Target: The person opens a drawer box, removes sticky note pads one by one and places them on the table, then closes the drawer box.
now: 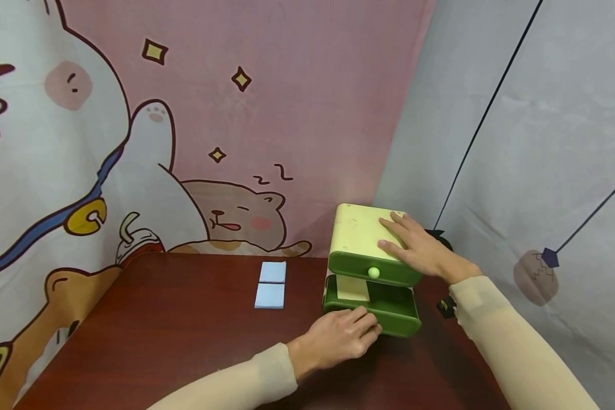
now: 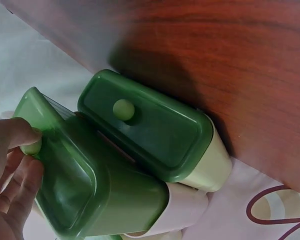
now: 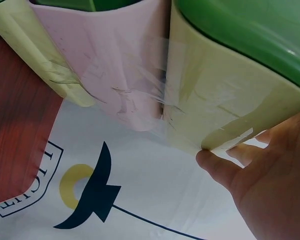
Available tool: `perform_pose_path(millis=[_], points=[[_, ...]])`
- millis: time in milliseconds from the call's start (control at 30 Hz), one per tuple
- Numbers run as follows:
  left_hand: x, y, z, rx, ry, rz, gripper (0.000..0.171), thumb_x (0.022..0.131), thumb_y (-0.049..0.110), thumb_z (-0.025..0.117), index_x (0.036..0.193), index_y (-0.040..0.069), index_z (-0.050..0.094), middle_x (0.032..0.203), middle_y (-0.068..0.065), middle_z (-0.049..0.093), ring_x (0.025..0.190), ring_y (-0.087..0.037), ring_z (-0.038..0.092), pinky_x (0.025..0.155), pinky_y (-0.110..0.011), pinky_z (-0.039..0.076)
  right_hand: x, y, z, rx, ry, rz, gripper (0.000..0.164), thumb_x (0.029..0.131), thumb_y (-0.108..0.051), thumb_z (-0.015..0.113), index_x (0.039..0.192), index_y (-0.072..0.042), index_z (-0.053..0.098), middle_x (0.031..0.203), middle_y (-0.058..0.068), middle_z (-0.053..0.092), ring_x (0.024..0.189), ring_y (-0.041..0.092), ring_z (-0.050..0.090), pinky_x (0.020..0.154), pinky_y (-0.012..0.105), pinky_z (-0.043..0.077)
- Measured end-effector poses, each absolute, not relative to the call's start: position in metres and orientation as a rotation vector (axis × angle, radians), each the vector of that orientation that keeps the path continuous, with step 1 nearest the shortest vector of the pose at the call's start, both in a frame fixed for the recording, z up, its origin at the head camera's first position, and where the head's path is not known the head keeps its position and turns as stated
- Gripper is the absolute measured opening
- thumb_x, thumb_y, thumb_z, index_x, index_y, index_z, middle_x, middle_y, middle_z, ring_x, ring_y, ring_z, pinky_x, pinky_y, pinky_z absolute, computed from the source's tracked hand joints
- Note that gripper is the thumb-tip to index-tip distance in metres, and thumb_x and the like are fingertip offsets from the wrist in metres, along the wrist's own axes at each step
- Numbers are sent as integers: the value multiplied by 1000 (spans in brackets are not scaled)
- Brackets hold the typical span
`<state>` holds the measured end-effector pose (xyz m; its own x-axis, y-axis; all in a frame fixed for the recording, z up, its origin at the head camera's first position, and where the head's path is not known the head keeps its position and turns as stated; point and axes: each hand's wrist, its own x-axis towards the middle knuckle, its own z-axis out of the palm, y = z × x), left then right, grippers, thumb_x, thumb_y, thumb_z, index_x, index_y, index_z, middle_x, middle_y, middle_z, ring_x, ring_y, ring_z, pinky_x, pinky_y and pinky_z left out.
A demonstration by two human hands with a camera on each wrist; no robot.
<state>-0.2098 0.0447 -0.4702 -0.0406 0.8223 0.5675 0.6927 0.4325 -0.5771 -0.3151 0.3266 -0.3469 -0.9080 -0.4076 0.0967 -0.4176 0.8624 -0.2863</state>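
A small stacked drawer cabinet (image 1: pixel 361 230) has yellow and pink tiers with green drawer fronts. Its middle drawer (image 1: pixel 397 322) is pulled out, and a pale yellow sticky-note pad (image 1: pixel 352 288) lies inside. My left hand (image 1: pixel 340 336) is at that drawer's front; the left wrist view shows thumb and fingers pinching its round knob (image 2: pixel 34 148). The bottom drawer (image 2: pixel 160 135) stays closed, as does the top drawer (image 1: pixel 348 265). My right hand (image 1: pixel 415 242) rests on the cabinet's top with fingers spread, and in the right wrist view its fingers touch the yellow tier (image 3: pixel 225 95).
Two light blue sticky-note pads (image 1: pixel 270 296) lie one behind the other on the dark red-brown table (image 1: pixel 195 336), left of the cabinet. A small black object (image 1: pixel 446 307) sits beside the right sleeve. Cartoon-printed cloth (image 1: pixel 307 114) hangs behind the table.
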Motion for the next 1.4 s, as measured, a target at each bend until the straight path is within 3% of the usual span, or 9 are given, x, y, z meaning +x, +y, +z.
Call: perform_pose_path(millis=[233,767,1400], points=[[-203,41,-472,-1318,-1754,183,20,116,18,72,124,26,89,116,11,78,100,-4,70,90,-12,62,-315,327,-348,662,-3004,462,80,121,-65,48,186,-21,32,195,24,14,181,58,4,138,86,13],[-191,36,-477,-1360,-1629,173,21,114,15,72,117,25,90,105,14,76,91,-1,66,76,-11,57,-315,327,-347,673,-3003,476,80,121,-63,49,186,-20,31,196,24,12,181,58,2,139,87,11],[-175,27,-480,-1417,-1579,248,31,116,13,62,120,28,89,112,17,76,94,0,65,77,-10,57,-314,326,-347,671,-3001,488,80,121,-64,48,186,-22,31,196,24,12,182,57,1,139,86,11]])
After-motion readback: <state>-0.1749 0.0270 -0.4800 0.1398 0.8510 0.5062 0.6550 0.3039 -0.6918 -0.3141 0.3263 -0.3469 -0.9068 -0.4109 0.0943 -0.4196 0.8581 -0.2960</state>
